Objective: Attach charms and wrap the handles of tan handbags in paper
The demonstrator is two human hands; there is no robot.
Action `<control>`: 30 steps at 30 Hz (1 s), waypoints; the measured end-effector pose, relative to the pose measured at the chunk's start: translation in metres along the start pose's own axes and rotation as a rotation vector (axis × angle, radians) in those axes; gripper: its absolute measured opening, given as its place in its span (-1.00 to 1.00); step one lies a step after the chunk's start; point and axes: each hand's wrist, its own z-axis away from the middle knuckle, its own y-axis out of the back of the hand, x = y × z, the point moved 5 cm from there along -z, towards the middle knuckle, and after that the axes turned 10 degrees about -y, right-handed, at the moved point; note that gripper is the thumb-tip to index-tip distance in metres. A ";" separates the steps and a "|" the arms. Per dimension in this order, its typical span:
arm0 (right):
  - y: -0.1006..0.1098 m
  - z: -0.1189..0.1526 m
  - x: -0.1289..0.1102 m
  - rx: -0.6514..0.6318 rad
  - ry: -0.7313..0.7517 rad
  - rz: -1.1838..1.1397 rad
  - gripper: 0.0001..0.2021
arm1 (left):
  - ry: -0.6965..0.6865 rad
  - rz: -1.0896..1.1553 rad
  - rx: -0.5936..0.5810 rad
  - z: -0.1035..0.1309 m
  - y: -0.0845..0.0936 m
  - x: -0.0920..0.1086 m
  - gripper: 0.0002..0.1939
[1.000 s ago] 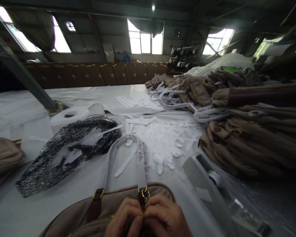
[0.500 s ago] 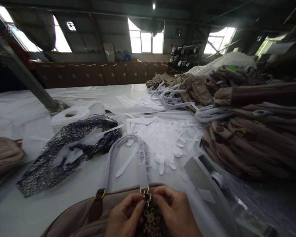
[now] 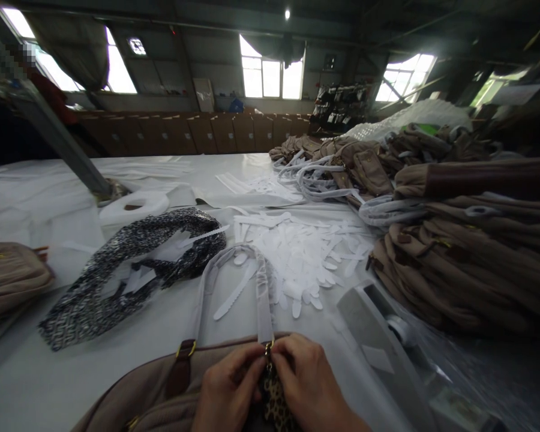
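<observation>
A taupe bag [image 3: 148, 381] with brown leather tabs lies at the bottom of the view. Its handle [image 3: 264, 294], wrapped in whitish material, stands up in an arch. At the base of the handle's right side, by a gold ring, a small metal clasp [image 3: 268, 353] carries a leopard-print charm [image 3: 275, 396]. My left hand [image 3: 231, 384] pinches the clasp from the left, fingertips closed. From the right, my right hand [image 3: 308, 378] pinches the same clasp between thumb and forefinger. The fingertips partly hide the clasp, and the charm hangs between the hands.
White paper-like strips [image 3: 297, 258] lie heaped beyond the handle. A black-and-white patterned bag [image 3: 130, 264] holding white scraps is at left. Stacked taupe bags [image 3: 468, 270] rise at right, behind a grey tape dispenser [image 3: 382, 342]. A metal post [image 3: 67, 132] stands at left.
Both hands have drawn closer together around the clasp, covering more of it, and the right hand has moved slightly left. The whole view has shifted a little.
</observation>
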 end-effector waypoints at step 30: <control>0.007 -0.008 -0.003 -0.027 0.010 -0.327 -0.78 | 0.036 -0.423 -0.071 -0.046 0.009 0.024 -0.74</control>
